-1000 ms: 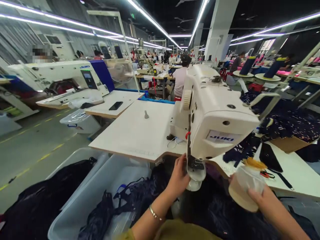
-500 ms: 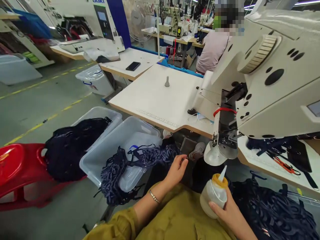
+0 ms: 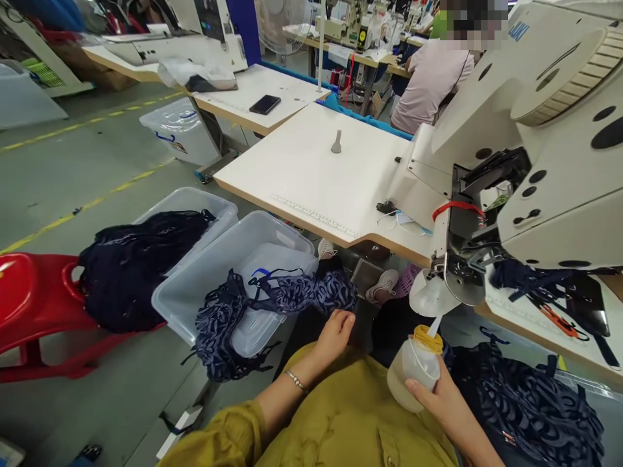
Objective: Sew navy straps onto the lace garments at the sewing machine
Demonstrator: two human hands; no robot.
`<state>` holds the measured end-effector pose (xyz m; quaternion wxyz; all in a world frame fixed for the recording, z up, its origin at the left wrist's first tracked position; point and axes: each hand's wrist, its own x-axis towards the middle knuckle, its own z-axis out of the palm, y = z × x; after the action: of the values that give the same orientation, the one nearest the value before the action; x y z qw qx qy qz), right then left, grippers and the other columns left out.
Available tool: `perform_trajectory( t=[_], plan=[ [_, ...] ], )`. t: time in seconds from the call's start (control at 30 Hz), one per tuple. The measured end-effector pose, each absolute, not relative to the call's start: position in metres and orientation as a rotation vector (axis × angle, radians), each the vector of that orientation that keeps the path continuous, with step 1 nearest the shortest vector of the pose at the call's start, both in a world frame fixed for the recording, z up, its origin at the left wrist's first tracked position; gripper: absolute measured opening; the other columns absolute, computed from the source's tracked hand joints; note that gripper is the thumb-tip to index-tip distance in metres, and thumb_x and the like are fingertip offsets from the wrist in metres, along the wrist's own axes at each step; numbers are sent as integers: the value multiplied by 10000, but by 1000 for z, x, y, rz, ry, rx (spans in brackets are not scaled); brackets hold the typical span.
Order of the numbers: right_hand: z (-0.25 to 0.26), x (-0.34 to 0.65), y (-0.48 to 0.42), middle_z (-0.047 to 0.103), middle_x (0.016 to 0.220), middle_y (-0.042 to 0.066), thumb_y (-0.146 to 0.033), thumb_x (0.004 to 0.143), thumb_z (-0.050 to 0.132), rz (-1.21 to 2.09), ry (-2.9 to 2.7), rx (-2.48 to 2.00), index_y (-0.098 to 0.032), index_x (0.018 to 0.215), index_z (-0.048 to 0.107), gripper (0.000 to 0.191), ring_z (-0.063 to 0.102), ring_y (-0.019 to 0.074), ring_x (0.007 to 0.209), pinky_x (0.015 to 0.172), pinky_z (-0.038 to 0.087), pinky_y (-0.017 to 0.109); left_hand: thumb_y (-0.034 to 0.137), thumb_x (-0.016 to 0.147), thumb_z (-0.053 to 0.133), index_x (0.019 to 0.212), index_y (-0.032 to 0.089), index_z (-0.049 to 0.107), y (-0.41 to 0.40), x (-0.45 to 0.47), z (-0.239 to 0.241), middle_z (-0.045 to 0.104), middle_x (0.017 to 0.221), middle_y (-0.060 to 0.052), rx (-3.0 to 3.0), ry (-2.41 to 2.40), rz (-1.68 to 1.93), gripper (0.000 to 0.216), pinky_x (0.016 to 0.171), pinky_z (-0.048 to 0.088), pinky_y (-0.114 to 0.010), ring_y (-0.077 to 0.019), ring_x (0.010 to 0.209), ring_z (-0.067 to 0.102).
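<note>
Navy straps (image 3: 311, 292) at left; left hand (image 3: 335, 334) just beside, fingers curled, grip indeterminable. Right hand (image 3: 440, 392) wrapped around spouted bottle (image 3: 411, 376), near sewing machine (image 3: 549, 217). Risk: spout knock or over-squeeze, spilling onto navy garments (image 3: 540, 395) at right.

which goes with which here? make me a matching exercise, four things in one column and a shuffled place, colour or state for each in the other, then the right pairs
Things
1. bottle
2. stool
3. phone
4. lidded box

Place, colour or state
a. lying flat on a white tabletop
b. held in the right hand
c. whitish, standing on the floor
d. glossy red

Right pairs: 1-b, 2-d, 3-a, 4-c
</note>
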<state>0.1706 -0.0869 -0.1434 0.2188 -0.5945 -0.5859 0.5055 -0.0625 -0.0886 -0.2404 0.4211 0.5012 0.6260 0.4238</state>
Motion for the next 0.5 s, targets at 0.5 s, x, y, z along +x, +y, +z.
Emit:
perform_trajectory(
  t=[0.5],
  plan=[
    [-143,173,-90,646,1191,125,-563,653,726,1415,-1545,-1703,-255,1258,568,697,590,350,1102,955,458,482,347,944,567,1182,174,569,-92,-68,-249,586,1187,-83,1264,1551,974,294,843,526,-408,-204,989,611]
  ],
)
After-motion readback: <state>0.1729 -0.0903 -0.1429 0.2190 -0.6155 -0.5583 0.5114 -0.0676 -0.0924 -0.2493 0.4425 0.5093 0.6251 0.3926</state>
